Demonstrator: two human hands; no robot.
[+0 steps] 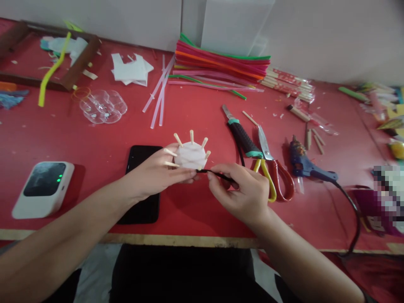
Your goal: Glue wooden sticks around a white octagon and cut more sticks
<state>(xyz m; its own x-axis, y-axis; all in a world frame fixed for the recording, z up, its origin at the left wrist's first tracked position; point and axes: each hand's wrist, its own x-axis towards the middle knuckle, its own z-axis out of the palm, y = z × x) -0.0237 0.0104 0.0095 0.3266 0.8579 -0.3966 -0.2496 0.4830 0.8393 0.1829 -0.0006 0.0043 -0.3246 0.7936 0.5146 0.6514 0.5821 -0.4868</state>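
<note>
My left hand grips a small white disc with several short pale wooden sticks standing up around its rim. In my right hand is a thin black strip, pinched between thumb and fingers. The strip's left end meets the near edge of the disc, by my left fingertips. Whether it is a pipe cleaner or a cord, I cannot make out. Both hands are held above the table's front part. Under my left wrist lies a black phone.
Right of my hands lie scissors, a black-and-teal handled tool and a blue glue gun with its cable. Pipe cleaners are heaped at the back. A white device and a clear plastic palette are on the left.
</note>
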